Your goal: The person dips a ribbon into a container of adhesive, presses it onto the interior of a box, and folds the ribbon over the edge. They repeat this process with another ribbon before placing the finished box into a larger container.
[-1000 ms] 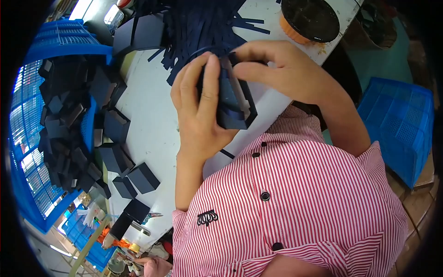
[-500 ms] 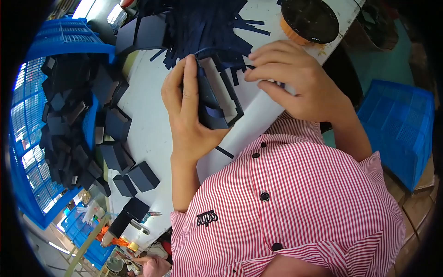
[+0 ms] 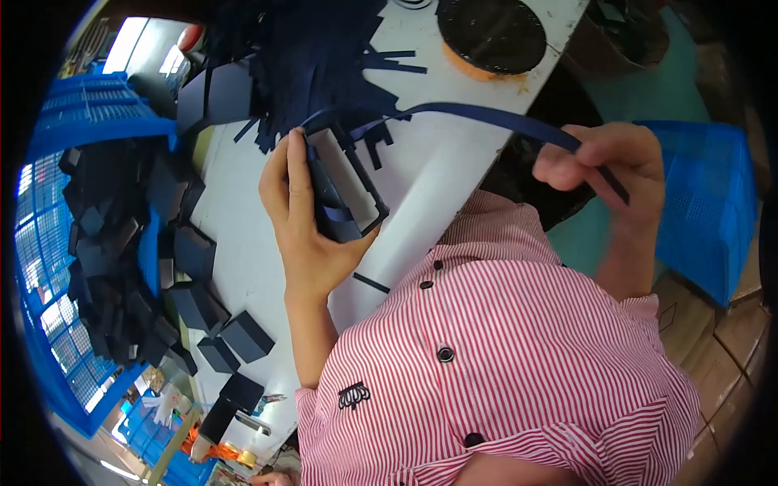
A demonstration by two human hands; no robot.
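My left hand (image 3: 304, 227) is wrapped round a small dark navy box (image 3: 344, 182), its open side with a pale interior turned up toward me. A loop of ribbon shows at the box's near end. My right hand (image 3: 608, 162), out past the table edge, pinches a navy ribbon (image 3: 486, 116) between thumb and fingers. The ribbon stretches from the box across to that hand, and its free end hangs below the fingers. Just beyond the box lies a heap of cut navy ribbon strips (image 3: 312, 65) on the white table (image 3: 251, 243).
A blue crate (image 3: 49, 267) at the left is piled with dark boxes (image 3: 109, 243). Several more boxes (image 3: 247, 336) stand along the table's left side. A round orange tub with a dark top (image 3: 492, 36) sits at the far right edge. Another blue crate (image 3: 705, 202) stands at the right.
My right hand has moved away from the box to the right, drawing the navy ribbon out with it. My left hand keeps its hold on the box; the whole view has shifted slightly.
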